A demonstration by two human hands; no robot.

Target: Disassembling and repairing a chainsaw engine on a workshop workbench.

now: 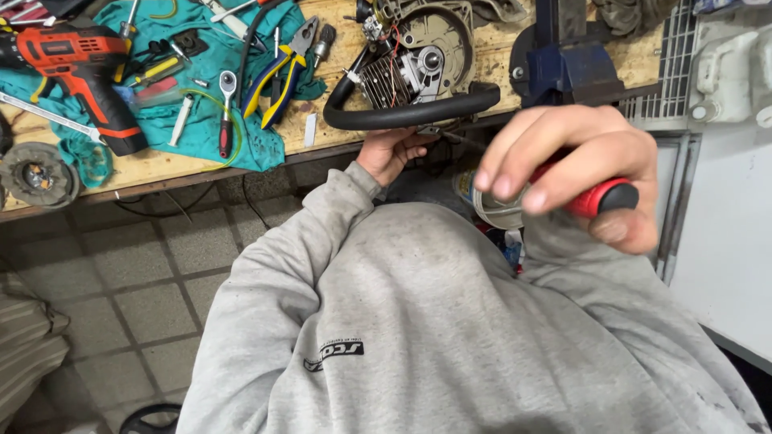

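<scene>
Fingers [515, 181] of the right hand [575, 173] curl shut round a red-and-black tool handle [599, 197], held close under the head camera, near and to the right. Farther off, the left hand [390, 153] reaches up to the bench edge, fingers closed under the black loop handle [410, 112] of a stripped engine [414, 60] (cooling fins and wires bare). That engine sits at the near edge of the wooden workbench [338, 120], beside a blue vise [563, 60] on its right. Left along the bench lies a teal cloth [201, 128] carrying pliers [281, 72] and a ratchet [227, 112], with an orange drill [80, 72] at the far left
</scene>
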